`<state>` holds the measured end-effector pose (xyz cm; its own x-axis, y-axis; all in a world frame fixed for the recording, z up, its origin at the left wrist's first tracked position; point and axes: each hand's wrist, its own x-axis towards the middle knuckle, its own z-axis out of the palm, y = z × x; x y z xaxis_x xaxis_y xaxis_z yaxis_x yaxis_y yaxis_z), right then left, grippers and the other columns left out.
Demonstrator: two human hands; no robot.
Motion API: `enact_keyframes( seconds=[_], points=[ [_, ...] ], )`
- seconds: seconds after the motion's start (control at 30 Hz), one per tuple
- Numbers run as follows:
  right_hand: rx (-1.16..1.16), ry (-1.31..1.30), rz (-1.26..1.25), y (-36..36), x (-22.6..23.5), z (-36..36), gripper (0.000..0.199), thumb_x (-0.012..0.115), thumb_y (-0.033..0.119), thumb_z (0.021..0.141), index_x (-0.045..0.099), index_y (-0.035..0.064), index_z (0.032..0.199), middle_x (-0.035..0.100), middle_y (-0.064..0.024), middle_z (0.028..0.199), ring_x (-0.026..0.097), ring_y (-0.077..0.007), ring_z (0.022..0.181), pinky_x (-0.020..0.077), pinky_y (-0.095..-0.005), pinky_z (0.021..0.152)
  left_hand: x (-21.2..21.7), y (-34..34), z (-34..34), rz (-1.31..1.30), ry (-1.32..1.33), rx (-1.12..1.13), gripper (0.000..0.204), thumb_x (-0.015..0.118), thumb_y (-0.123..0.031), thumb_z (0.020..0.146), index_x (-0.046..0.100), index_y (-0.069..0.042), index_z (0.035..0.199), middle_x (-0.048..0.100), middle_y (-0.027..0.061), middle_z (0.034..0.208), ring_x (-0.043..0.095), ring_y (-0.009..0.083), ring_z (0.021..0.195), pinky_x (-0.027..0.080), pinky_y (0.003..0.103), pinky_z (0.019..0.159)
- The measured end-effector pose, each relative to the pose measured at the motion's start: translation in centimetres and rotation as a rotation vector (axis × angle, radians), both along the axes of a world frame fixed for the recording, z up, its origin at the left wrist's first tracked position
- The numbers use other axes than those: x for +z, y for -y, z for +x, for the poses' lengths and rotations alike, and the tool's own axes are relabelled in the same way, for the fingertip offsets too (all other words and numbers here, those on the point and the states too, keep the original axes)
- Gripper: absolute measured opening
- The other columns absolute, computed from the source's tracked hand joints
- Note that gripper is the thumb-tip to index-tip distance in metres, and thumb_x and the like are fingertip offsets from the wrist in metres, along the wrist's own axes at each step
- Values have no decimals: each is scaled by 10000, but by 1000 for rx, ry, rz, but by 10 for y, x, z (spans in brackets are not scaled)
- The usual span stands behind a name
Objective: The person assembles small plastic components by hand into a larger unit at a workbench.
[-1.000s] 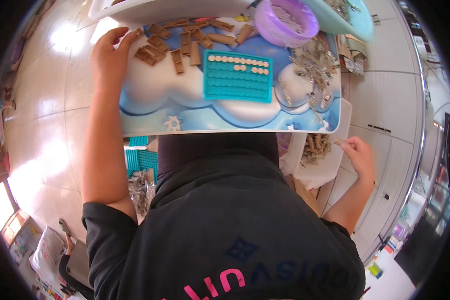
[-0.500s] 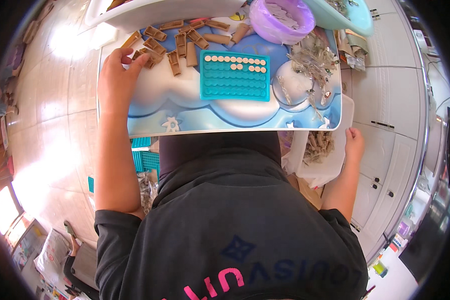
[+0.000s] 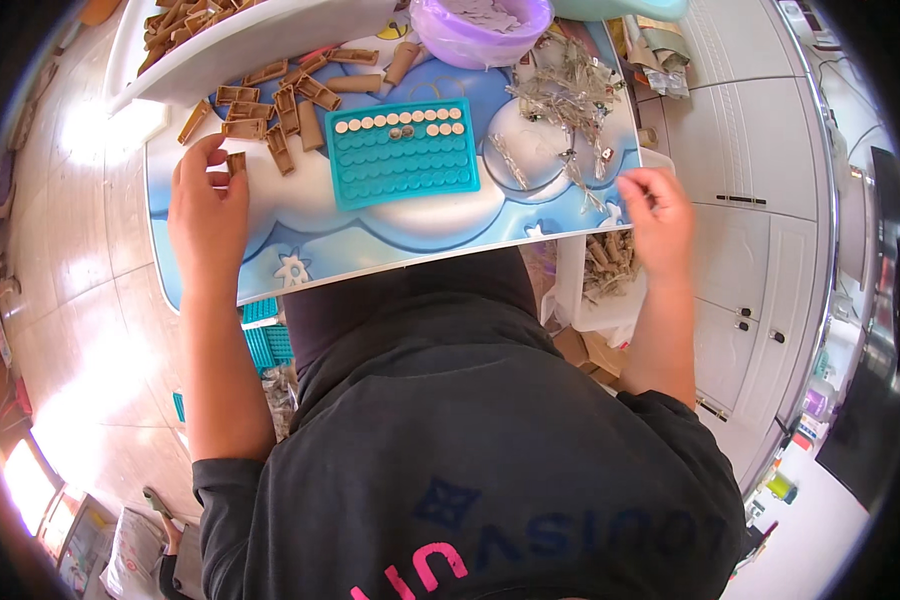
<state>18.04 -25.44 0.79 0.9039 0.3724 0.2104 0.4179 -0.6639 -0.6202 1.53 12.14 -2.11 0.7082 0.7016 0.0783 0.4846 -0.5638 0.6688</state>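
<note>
Brown piece [image 3: 236, 162]: short wooden block, pinched in the left hand's grip at the counter's left part, long axis running roughly away from the body; near the loose pile of like pieces.
Left hand [image 3: 208, 205]: lay on the counter [image 3: 370, 245], thumb and forefinger closed on the brown piece, other fingers curled beside it.
Right hand [image 3: 658, 215]: sat at the counter's right edge, fingertips bent together near the metal clips; whether anything was held, could not tell.
Teal tray [image 3: 403, 152]: rectangular, long axis across the counter left to right, set mid-counter; top row filled with small pale round discs, lower rows bare.
Brown pieces [image 3: 290, 105]: scattered between tray and white tray, pointing every way.
Metal clips [image 3: 570, 95]: silvery tangle right of the teal tray.
Purple bowl [image 3: 480, 30]: round, at the far edge, pale bits inside.
White tray [image 3: 260, 35]: long, tilted across the far left corner, more brown pieces in it.
White bin [image 3: 610, 275]: below the counter's right edge, under the right hand, holding more small parts.
Counter surface: printed blue with white cloud shapes.
</note>
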Motion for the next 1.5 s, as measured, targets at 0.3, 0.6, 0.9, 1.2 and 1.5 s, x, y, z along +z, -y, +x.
enact_keyframes(
  seconds=[0.3,0.6,0.9,1.2,1.5],
  points=[
    [273,212,-250,-72,-20,-25,167,716,161,751,636,39,833,580,-67,729,566,-196,641,456,-293,597,11,0,-24,-788,347,86,408,509,-24,839,512,-5,1247,570,103,1101,582,170,859,491,301,757],
    [193,-92,390,-64,11,-44,100,663,17,797,630,-6,889,627,-49,787,550,-114,680,447,-237,641,8,69,-15,-1873,167,-302,355,460,-283,940,587,15,1087,593,109,993,377,77,552,295,194,438],
    [663,-438,231,-65,8,-84,77,678,24,751,624,16,805,595,-86,736,581,-232,690,445,-316,611,12,99,3,-1955,33,-400,354,469,-263,953,558,19,1149,596,42,819,329,33,464,235,153,374],
    [832,-492,120,-69,-8,-84,93,676,83,759,629,38,826,590,-79,762,577,-259,714,447,-347,620,9,104,-5,-1959,94,-234,250,521,-241,933,596,-7,979,503,-10,662,328,35,452,225,169,382],
    [648,10,261,-111,3,-80,194,703,15,698,635,45,877,584,-74,804,571,-263,721,446,-351,630,11,116,-7,-1839,-102,-208,198,500,-215,926,567,-30,900,489,11,673,316,35,439,208,176,373]
  ],
)
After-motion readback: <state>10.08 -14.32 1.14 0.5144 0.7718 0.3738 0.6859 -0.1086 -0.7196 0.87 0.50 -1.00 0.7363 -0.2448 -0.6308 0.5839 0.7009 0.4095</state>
